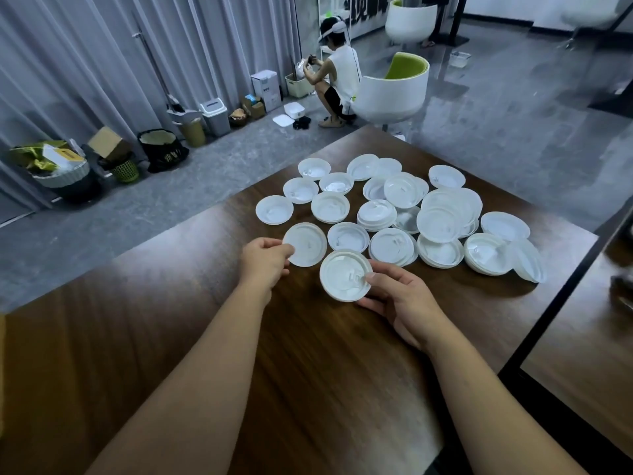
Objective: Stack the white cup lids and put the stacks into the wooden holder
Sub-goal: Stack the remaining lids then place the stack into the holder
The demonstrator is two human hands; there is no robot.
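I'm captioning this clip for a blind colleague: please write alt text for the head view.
A person's right hand holds a small stack of white cup lids while the left hand pinches the edge of a single lid lying on a dark wooden table. Many more lids lie scattered beyond; no wooden holder is visible.

Dim, cool indoor light with wide-angle bending

The bench (342, 371) carries a pale sheen at its left side and soft shadows under the forearms near its front edge. Beyond its far corner the glossy floor (513, 97) mirrors cold light. White lids (438, 214) on the bench glare slightly. Straight lines bow toward the frame edges, where detail smears.
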